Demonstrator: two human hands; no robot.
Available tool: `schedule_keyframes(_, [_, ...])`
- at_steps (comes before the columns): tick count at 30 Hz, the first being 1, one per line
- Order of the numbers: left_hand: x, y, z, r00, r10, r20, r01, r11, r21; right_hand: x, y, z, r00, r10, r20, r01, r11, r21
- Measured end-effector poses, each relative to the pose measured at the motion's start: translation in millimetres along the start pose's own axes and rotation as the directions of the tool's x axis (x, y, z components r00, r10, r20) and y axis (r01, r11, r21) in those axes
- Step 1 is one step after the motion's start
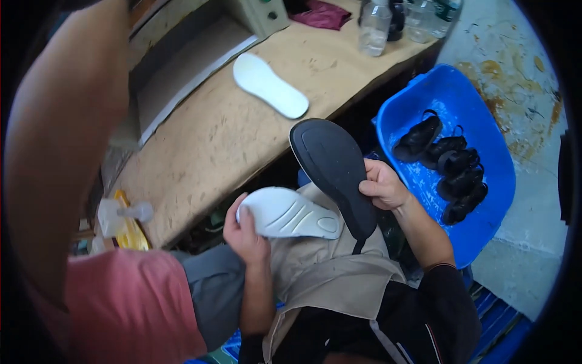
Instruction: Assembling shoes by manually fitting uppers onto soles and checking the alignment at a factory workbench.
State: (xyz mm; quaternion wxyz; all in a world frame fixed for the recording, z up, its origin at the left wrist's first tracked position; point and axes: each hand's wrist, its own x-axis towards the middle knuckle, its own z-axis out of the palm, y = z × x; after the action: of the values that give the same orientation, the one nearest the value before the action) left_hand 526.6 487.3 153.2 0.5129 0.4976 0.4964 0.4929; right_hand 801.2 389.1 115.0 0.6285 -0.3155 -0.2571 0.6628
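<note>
My left hand (247, 233) is closed on the wide end of a white insole (291, 212), its thumb on top. Curved grooves and an oval mark show on the insole's upward face. My right hand (387, 187) grips a black shoe sole (334, 170) by its edge, thumb on the near face and fingers behind. The sole slants above my lap, and its narrow lower end is close beside the insole's tip. A second white insole (271, 85) lies flat on the brown-covered workbench (212, 142), beyond both hands.
A blue basin (418, 200) on the right holds several black shoes (461, 173). Clear plastic cups (374, 27) stand at the bench's far right. A box-like machine (194, 67) sits at the back left. Another person's arm (70, 139) and red shirt (130, 303) fill the left side.
</note>
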Motion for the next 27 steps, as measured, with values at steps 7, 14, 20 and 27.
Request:
schedule_keyframes(7, [0.5, -21.5, -16.5, 0.954, -0.258, 0.154, 0.301, 0.825, -0.478, 4.6, 22.2, 20.4, 0.977, 0.16, 0.14, -0.17, 0.984, 0.057])
schedule_keyframes(14, [-0.1, -14.6, -13.3, 0.97, -0.236, 0.06, 0.24, 0.878, -0.415, 13.4, 30.3, 29.5, 0.983, 0.166, 0.082, -0.15, 0.974, -0.172])
schedule_keyframes(20, [-2.3, -17.7, -8.0, 0.988, -0.151, 0.024, 0.148, 0.907, -0.393, 22.5, 42.0, 34.8, 0.996, 0.082, 0.021, -0.062, 0.87, -0.49])
schedule_keyframes(27, [-3.3, -27.1, -17.5, 0.962, -0.273, 0.013, 0.256, 0.882, -0.394, 33.1, 69.5, 42.0, 1.0, -0.009, -0.025, -0.009, 0.764, -0.645])
